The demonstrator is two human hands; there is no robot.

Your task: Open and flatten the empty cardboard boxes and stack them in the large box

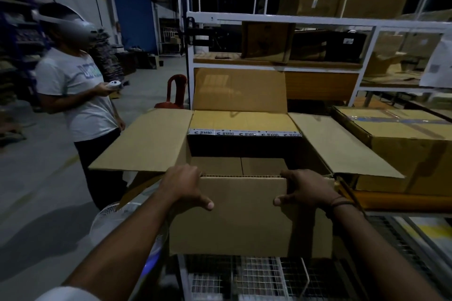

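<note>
1. Fingers (189, 171) of the left hand (182, 184) and right hand (308, 189) are curling over the top edge of the flattened cardboard box (244, 217), with the thumbs pressing on its near face.
2. It is standing upright at the near rim of the large box (146, 142).
3. It is probably handling as light and stiff but flexing at the creases, so gripping both top corners is looking safest.

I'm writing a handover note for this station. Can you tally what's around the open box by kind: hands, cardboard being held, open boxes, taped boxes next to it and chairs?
Hands: 2, left hand and right hand
Flattened cardboard box, gripped by both hands: 1
Large open box: 1
Taped box on the right: 1
Red chair: 1
Total: 6
</note>
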